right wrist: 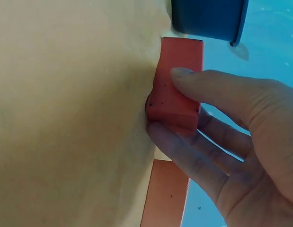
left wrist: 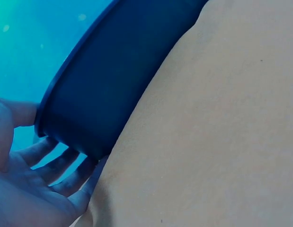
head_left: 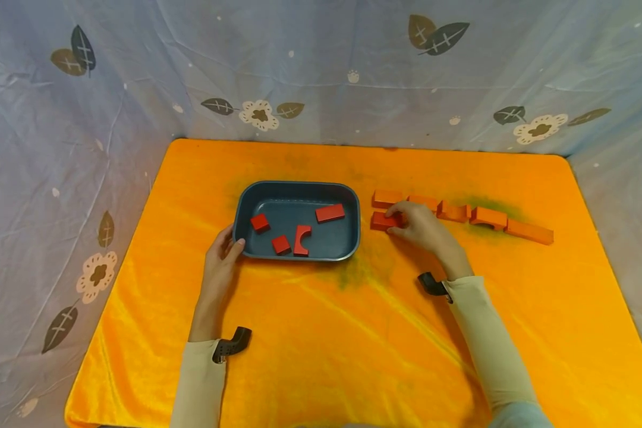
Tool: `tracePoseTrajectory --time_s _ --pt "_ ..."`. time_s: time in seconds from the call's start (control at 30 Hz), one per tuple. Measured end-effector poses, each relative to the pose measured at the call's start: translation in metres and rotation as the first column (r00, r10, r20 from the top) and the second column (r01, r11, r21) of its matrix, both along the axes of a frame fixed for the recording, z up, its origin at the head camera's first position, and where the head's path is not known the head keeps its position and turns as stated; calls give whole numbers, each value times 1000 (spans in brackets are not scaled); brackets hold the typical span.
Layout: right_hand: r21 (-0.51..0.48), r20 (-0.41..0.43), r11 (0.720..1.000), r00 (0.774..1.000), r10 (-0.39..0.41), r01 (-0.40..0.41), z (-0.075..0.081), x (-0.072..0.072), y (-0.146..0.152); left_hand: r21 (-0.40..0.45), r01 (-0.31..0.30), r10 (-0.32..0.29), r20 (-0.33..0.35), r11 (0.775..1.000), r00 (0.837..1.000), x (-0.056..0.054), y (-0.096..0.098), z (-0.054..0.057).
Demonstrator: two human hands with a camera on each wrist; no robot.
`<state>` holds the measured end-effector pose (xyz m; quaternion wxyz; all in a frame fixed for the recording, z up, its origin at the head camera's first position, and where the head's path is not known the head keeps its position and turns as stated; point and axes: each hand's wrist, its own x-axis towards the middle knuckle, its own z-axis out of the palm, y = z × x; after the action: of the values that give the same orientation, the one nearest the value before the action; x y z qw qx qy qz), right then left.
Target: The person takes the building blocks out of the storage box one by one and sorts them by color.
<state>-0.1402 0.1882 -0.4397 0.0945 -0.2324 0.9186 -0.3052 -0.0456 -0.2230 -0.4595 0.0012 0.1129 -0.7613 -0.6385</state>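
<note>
A dark grey-blue rectangular tray (head_left: 295, 260) stands left of centre, with several red blocks inside: two small cubes, a rectangular block (head_left: 330, 213) and an arch-shaped block (head_left: 301, 241). My left hand (head_left: 223, 261) grips its near left corner; the left wrist view has the thumb at the rim and the fingers against the outer wall (left wrist: 89, 109). Just right of the tray, my right hand (head_left: 421, 229) holds a red rectangular block (right wrist: 177, 87), thumb on one long face and fingers round its end. That block lies close over the cloth, its free end towards the tray.
A row of orange blocks (head_left: 455, 212) runs rightward from behind my right hand, some straight-sided, some with a curved cutout. A yellow-orange cloth (head_left: 321, 333) covers the table. Grey curtains (head_left: 353, 53) with leaf and flower prints hang behind and at both sides.
</note>
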Motion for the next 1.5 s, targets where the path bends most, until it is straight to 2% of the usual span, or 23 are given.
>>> tracePoseTrajectory --time_s 0.2,0.37,0.53,0.63,0.77,0.87,1.0,1.1,1.3,1.5 --pt "-1 -36 1000 999 -6 6 -1 3 -1 17 -3 3 -11 1000 1000 1 0 1" --pt "6 -87 1000 996 -10 10 2 8 0 6 -5 5 5 1000 1000 1 0 2" --pt "16 -166 999 986 -32 35 14 9 -4 7 -4 4 0 1000 1000 1 1 2" --pt "12 -176 999 984 -34 37 24 6 -10 11 -9 9 -3 1000 1000 1 0 2" --pt "-16 -172 1000 985 -7 4 37 3 -21 12 -10 10 7 1000 1000 0 0 1" --pt "-29 -202 999 979 30 -36 43 2 -31 12 -3 3 9 1000 1000 0 0 0" --pt "-13 -232 998 971 60 -65 49 3 -49 16 -1 1 6 1000 1000 -1 0 1" --pt "4 -210 996 974 84 -85 52 4 -64 17 -2 2 5 1000 1000 -1 0 1" --pt "49 -176 986 971 164 -157 48 1 -96 11 -2 2 5 1000 1000 -1 0 0" --pt "202 -182 967 965 191 -153 36 -6 -120 22 -5 5 -1 1000 1000 -2 1 -1"
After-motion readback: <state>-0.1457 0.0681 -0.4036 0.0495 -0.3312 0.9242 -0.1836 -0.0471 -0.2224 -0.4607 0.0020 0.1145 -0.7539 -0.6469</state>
